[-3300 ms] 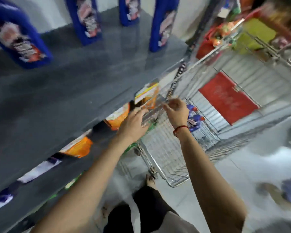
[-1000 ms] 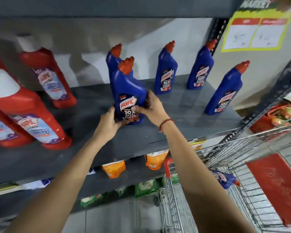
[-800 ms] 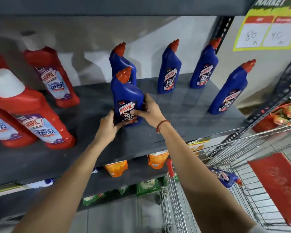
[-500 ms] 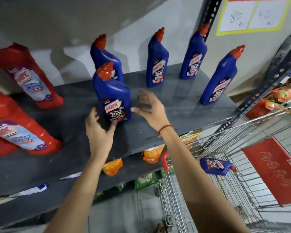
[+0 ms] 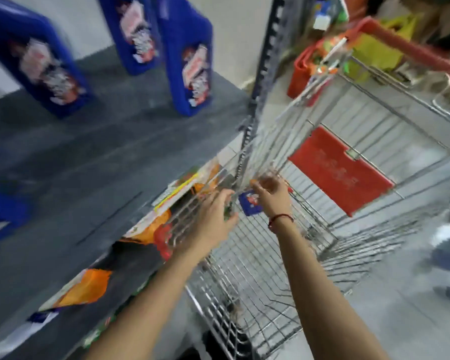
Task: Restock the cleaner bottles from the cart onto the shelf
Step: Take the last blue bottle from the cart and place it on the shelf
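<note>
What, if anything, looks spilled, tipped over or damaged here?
Nothing stands out. The blue bottles on the shelf stand upright, and both hands reach toward a bottle in the cart; blur hides finer detail.

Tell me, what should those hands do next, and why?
Probably close the right hand on the blue bottle lying in the cart and lift it out. Both hands are already down there, the left hand beside it, and the shelf has bare space.

orange pouches (image 5: 151, 224) on lower shelf, red basket (image 5: 300, 74), yellow bag (image 5: 374, 53)
</note>
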{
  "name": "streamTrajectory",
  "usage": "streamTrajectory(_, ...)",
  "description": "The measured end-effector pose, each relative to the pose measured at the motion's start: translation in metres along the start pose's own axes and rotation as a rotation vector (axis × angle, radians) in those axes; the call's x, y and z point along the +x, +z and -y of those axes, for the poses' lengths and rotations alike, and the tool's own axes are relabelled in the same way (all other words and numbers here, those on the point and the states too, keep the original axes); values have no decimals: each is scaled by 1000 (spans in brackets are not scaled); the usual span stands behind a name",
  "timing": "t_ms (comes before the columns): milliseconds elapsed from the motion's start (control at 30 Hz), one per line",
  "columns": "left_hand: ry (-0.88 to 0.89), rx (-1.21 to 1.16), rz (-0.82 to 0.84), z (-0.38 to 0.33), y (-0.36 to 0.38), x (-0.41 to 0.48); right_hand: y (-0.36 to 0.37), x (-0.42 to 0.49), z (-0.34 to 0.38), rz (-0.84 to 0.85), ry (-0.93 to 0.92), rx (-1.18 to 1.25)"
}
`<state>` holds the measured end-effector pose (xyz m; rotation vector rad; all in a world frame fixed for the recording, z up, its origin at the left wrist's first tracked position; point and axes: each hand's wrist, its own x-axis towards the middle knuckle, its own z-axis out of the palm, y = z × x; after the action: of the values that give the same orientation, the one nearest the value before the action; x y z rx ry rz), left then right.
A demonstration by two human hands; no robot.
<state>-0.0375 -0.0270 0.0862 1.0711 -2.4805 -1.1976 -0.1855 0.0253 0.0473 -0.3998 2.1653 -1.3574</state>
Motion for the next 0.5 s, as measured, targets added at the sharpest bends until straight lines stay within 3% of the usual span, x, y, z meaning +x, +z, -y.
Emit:
streamTrajectory(133, -45, 179, 256, 25, 63, 64, -3, 47, -73, -10, 278, -78)
streamTrajectory(300, -72, 342, 506, 71, 137, 139, 7, 97, -150, 30, 542, 71)
streamTrajectory(400, -69, 350, 575, 94, 176, 170, 15, 125, -184, 84, 675, 178)
streamTrajectory(500, -36, 385, 581, 100, 196, 182, 21, 140, -204, -41, 710, 234)
